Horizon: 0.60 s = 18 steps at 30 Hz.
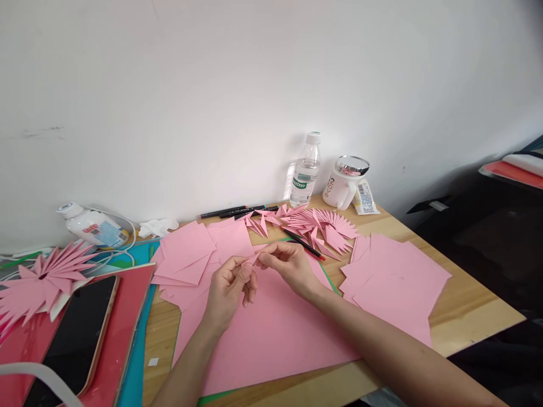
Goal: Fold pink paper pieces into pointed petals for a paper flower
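Between my two hands is a small folded piece of pink paper (pixel 253 258), mostly hidden by the fingers. My left hand (pixel 229 288) pinches its left side between thumb and forefinger. The thumb and fingers of my right hand (pixel 286 265) are closed on its right end. Both hands are above a large pink sheet (pixel 280 339) lying on the desk. Loose pink squares (pixel 186 251) are piled left of the hands, and more pink squares (pixel 399 282) lie to the right. Behind them sit several folded pink pieces (pixel 314 223), some joined in a curved fan.
Pens (pixel 224 211) lie along the wall, with a black pen (pixel 303 244) near my right hand. A water bottle (pixel 304 175) and a lidded white mug (pixel 341 183) stand behind. At left are a phone (pixel 78 339), a pink paper pinwheel (pixel 42 277) and a tipped white bottle (pixel 95 226).
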{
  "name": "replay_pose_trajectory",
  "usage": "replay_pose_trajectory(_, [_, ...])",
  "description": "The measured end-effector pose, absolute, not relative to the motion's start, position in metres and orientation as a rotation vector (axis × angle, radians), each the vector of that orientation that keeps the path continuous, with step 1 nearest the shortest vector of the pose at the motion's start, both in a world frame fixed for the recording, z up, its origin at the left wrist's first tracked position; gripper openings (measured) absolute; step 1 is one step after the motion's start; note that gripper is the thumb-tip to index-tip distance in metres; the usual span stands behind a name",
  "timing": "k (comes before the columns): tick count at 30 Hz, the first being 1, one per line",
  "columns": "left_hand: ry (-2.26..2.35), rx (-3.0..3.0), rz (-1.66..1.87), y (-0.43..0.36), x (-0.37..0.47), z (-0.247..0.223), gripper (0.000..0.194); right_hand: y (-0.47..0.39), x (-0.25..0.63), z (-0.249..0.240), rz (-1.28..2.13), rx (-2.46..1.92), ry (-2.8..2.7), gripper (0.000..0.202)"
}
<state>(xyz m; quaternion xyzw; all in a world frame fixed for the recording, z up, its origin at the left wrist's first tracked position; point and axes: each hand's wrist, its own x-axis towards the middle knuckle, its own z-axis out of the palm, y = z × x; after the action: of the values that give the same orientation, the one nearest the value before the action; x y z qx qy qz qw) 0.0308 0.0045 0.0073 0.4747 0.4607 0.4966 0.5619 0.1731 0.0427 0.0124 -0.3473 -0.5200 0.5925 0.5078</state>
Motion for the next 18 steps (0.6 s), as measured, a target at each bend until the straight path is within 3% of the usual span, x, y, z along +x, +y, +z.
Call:
replay_pose_trajectory(9, [1.281,1.470,1.353,0.002,0.033,-0.002,0.015,0.041,0.168,0.010,1.563,-0.650,-1.225,0.019])
replay_pose_trajectory(18, [1.303,1.464,1.333,0.000,0.033,-0.003,0.015,0.041,0.170,0.011,1.406,-0.806,-1.263,0.013])
